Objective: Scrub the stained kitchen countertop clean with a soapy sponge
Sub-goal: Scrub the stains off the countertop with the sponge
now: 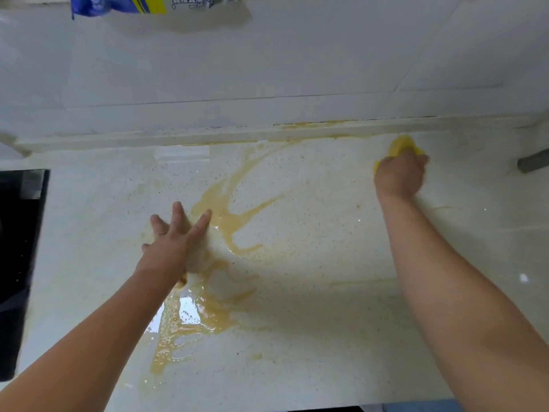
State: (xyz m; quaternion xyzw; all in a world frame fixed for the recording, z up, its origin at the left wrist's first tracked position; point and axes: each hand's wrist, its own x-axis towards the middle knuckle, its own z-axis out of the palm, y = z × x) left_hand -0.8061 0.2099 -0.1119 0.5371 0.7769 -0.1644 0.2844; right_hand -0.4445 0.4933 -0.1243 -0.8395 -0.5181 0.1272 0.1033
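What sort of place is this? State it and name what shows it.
Most likely a home kitchen: a speckled countertop runs against a white tiled wall, what looks like a black cooktop sits at its left edge, and the right hand holds a yellow sponge near a brownish spill.

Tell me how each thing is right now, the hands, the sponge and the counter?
Counter: wet and streaked, not clean yet.
Stain: yellow-brown, smeared across the middle.
Sponge: yellow, at the back of the counter.
Right hand: curled round the sponge.
Left hand: open, fingers spread, beside the stain.
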